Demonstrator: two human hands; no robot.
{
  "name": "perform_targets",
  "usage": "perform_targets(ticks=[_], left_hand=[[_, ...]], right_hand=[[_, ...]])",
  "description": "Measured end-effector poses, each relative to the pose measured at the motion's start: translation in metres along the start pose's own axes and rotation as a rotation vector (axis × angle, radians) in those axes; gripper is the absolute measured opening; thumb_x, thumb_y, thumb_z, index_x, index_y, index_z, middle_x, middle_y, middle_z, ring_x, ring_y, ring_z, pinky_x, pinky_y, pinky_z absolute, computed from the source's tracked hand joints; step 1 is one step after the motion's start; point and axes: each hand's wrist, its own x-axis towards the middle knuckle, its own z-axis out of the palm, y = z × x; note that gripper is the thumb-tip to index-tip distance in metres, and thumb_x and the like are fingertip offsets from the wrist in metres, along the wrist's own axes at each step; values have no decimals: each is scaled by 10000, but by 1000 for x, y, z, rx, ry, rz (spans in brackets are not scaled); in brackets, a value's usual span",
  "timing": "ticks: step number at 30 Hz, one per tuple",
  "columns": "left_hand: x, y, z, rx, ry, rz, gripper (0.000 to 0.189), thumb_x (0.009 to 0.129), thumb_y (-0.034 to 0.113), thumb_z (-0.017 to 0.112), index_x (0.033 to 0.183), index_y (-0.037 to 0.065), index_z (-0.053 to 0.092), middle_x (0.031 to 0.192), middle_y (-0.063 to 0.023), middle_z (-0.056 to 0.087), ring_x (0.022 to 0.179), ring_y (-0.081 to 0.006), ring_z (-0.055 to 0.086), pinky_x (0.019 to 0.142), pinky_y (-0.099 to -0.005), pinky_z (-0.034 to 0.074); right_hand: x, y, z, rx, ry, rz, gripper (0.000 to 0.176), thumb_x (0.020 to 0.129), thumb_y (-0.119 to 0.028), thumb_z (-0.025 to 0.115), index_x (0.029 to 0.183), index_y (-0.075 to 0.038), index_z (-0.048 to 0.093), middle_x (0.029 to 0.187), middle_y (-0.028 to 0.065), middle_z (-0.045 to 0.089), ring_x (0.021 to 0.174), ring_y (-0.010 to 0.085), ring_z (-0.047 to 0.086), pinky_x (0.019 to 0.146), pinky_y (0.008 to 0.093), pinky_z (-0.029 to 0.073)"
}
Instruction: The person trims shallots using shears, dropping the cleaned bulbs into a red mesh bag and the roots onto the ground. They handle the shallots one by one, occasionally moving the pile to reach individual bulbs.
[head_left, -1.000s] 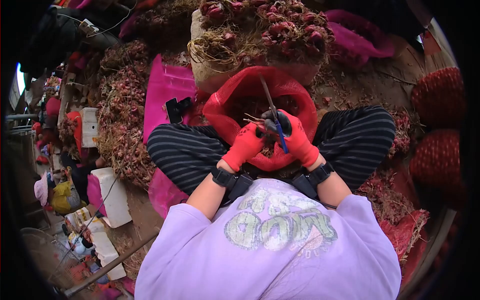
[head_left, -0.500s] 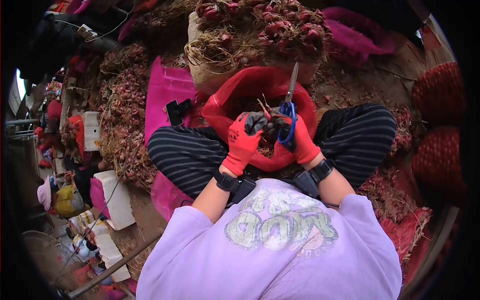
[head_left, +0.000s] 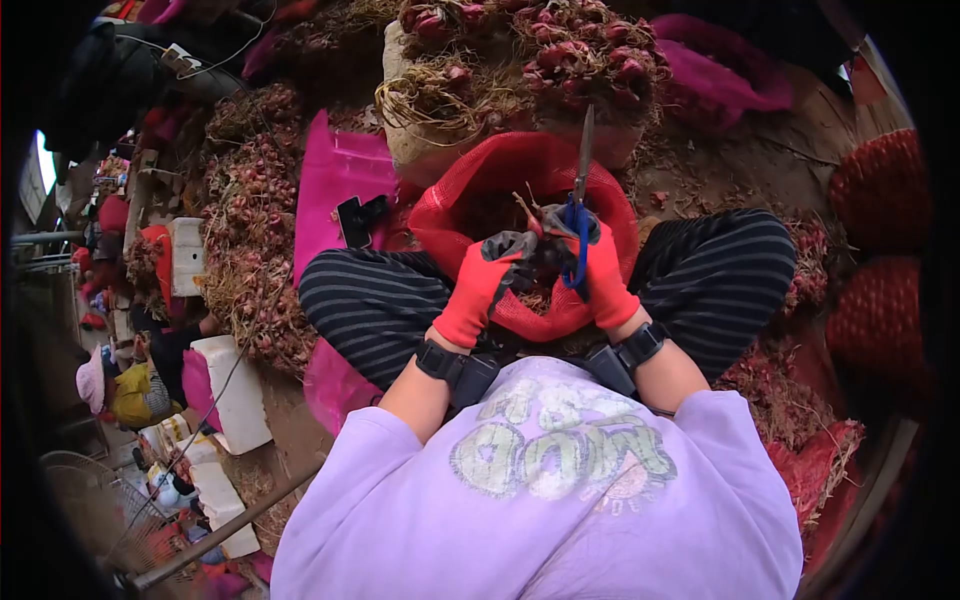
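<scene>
Both hands wear red gloves with dark grey fingers and meet over an open red mesh bag [head_left: 452, 205] between the crossed legs. My left hand [head_left: 492, 275] is closed, its fingertips against a small shallot with a dry stalk [head_left: 531, 212]. In my right hand [head_left: 590, 255] are the blue-handled scissors [head_left: 583, 185], blades pointing up and away; its fingertips also reach the shallot. Where the fingers of the two hands meet, the detail is partly hidden. Loose dry trimmings lie inside the bag.
Bunched shallots [head_left: 590, 60] top a pale block [head_left: 405, 135] ahead. More shallots [head_left: 255, 220] are heaped at the left, beside a pink sheet [head_left: 345, 165] bearing a dark device [head_left: 358, 220]. Red mesh sacks [head_left: 880, 190] stand right. Another person [head_left: 140, 390] sits far left.
My left hand has turned slightly and moved a little lower. The scissors have swung more upright, their tip lower in view. The surroundings have shifted slightly to the right.
</scene>
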Motion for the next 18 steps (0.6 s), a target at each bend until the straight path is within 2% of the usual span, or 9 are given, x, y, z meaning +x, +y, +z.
perform_targets(ticks=[2,3,6,9,12,14,16,18], left_hand=[[5,-6,-7,60,-68,44,114,855,63,549,937,16,613,788,6,593,679,-65,558,592,-197,449],[5,-8,-9,87,-102,65,126,870,77,530,953,11,598,807,-4,591,712,-75,573,615,-196,460],[3,-9,-10,-74,-144,-5,115,864,81,536,934,21,603,812,-9,592,717,-74,567,615,-205,456],[4,-12,-14,-47,-187,48,140,867,91,531,962,18,603,827,-18,596,727,-84,568,632,-221,457],[1,-10,6,206,-14,65,91,847,43,543,880,28,627,791,-1,614,698,-95,577,622,-231,472],[12,-35,-10,436,-18,253,115,860,66,531,912,28,626,824,-5,618,716,-110,588,646,-242,483],[2,-11,-2,26,-48,29,192,900,178,535,1007,33,603,874,-18,625,776,-120,603,713,-248,494],[-3,2,-4,-364,-206,-146,265,914,229,509,1097,42,551,936,-39,619,805,-121,597,706,-236,487]], right_hand=[[-1,2,3,-24,-6,-68,160,852,-132,594,966,-22,611,899,24,610,776,95,578,679,229,479],[-1,1,1,-27,-13,-40,168,849,-127,597,976,-17,609,902,27,612,782,96,579,692,229,477],[-1,-6,-1,-39,-49,4,199,828,-111,622,995,-4,605,907,32,618,799,99,581,734,236,471],[-3,-13,3,-27,-106,-15,230,802,-105,658,1000,2,606,911,26,623,816,100,580,770,253,469],[-6,-16,5,21,-176,2,240,813,-110,654,1018,3,603,928,27,622,829,102,581,776,252,467],[-8,-23,7,-14,-217,14,244,818,-109,650,1029,4,600,941,29,620,836,101,580,780,252,467],[-4,-25,5,15,-175,-27,241,822,-108,649,1034,-3,601,940,27,619,833,96,571,775,253,465],[-4,-29,5,-14,-169,-27,251,817,-103,656,1041,-5,600,932,27,620,831,92,565,772,254,465]])
